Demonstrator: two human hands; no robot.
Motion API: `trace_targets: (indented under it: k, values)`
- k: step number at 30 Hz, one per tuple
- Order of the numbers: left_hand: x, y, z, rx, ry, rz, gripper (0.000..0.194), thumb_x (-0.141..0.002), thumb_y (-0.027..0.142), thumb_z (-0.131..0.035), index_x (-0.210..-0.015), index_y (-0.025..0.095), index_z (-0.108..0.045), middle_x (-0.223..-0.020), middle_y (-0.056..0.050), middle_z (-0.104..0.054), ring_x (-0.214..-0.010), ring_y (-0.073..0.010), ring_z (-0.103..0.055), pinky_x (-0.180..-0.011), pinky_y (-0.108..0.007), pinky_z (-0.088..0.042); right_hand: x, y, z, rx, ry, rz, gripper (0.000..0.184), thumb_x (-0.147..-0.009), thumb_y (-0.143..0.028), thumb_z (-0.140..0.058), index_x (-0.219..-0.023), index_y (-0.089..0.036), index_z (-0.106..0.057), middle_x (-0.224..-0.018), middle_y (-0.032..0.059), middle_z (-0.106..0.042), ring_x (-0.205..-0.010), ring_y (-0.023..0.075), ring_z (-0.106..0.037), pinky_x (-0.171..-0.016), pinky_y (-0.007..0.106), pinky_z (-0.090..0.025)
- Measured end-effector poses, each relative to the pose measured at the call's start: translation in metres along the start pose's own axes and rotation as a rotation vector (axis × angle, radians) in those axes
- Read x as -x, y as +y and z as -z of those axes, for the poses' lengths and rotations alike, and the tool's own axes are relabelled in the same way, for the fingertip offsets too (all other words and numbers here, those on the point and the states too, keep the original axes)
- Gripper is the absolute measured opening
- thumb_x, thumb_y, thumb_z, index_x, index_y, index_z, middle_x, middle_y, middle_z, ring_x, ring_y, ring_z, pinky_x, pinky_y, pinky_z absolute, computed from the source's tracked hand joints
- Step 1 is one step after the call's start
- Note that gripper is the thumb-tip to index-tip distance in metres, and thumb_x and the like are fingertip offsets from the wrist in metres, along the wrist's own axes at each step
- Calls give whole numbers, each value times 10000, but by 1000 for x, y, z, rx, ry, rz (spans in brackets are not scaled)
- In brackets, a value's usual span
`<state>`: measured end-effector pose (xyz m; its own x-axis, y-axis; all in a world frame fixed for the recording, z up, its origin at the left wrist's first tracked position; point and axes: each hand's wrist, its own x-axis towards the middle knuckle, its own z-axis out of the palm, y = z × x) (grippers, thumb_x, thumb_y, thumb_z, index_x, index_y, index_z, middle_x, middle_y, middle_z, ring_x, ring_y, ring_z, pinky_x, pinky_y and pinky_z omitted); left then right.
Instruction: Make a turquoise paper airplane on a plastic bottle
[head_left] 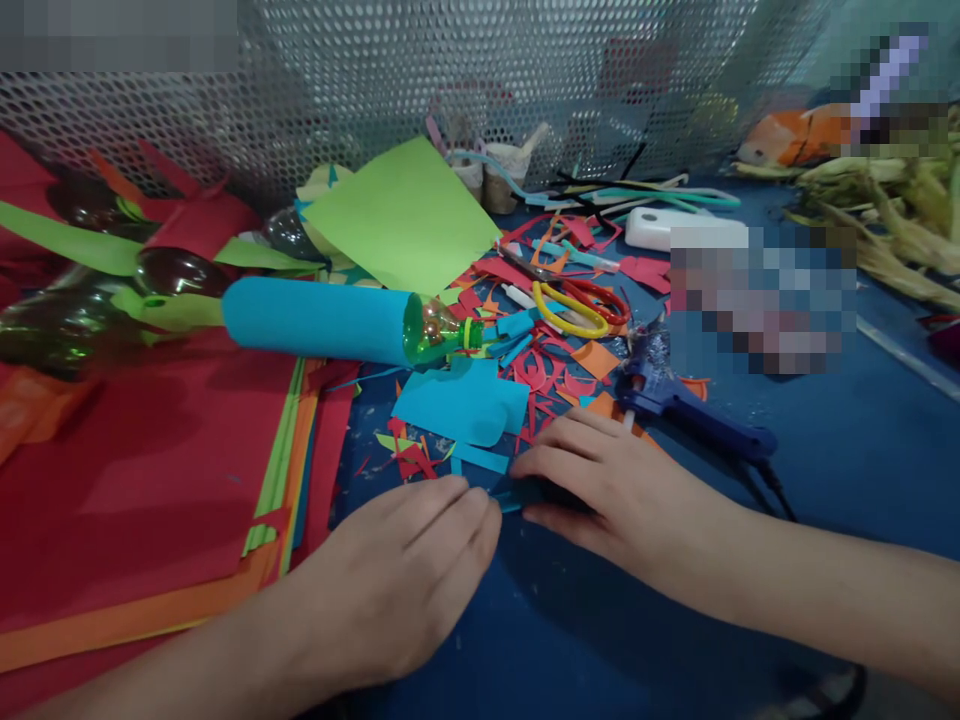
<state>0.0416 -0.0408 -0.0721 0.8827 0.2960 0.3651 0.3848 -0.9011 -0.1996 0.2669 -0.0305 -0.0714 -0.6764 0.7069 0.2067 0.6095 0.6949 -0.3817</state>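
My left hand [405,575] and my right hand [607,480] meet low in the middle of the blue table [862,470]. Their fingertips press on a small strip of blue paper [514,497] lying between them. Both hands have fingers bent down over the strip, which is mostly hidden. Just beyond lies a larger blue paper piece [465,405]. A green plastic bottle wrapped in blue paper [330,320] lies on its side further back. A blue glue gun [682,400] rests just beyond my right hand.
A stack of red, orange and green paper sheets [150,480] covers the left. Scissors with red and yellow handles [577,300] lie among red and orange scraps. A light green sheet [405,215] leans at the back against perforated metal mesh [450,70]. Dried husks [892,220] sit right.
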Motion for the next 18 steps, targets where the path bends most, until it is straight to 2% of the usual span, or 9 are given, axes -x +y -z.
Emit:
trace_targets:
  k: [5,8,12,15,18]
  values:
    - [8,1,6,-63,1,-139,398,-897,75,-299,-1043,134,-665,-1024,-54,-707,-977,-235,-595,-868,-359,-469,2,0,-2,-100,5,14,135,-884,-204,-587,-999,-155,-636,-939,82,-629,-880,210,-561,-797,367,-483]
    - [6,-4,13,-81,-6,-263,418,-892,100,-284,-1021,146,-679,-1050,-52,-689,-950,-233,-605,-857,-355,-486,3,-1,-2,-229,-26,-18,170,-867,-212,-615,-1026,-154,-635,-974,82,-612,-939,206,-547,-823,343,-477]
    - [4,-10,18,-131,27,-399,375,-888,163,-335,-1040,146,-678,-1068,-61,-671,-927,-227,-612,-848,-327,-497,5,-3,1,-405,-59,-61,137,-818,-209,-676,-931,-149,-627,-937,59,-594,-895,171,-558,-795,285,-474]
    - [6,-11,18,-150,57,-391,334,-877,223,-399,-1044,140,-677,-1073,-66,-663,-937,-230,-612,-866,-326,-494,5,-4,3,-476,-42,-106,136,-805,-209,-689,-891,-166,-594,-885,28,-591,-831,144,-564,-724,238,-469]
    - [9,-11,16,-146,83,-353,305,-845,241,-473,-1038,124,-679,-1067,-68,-664,-961,-238,-607,-953,-360,-460,4,-5,5,-491,-34,-125,126,-812,-206,-685,-877,-176,-581,-849,9,-602,-787,129,-566,-694,218,-456]
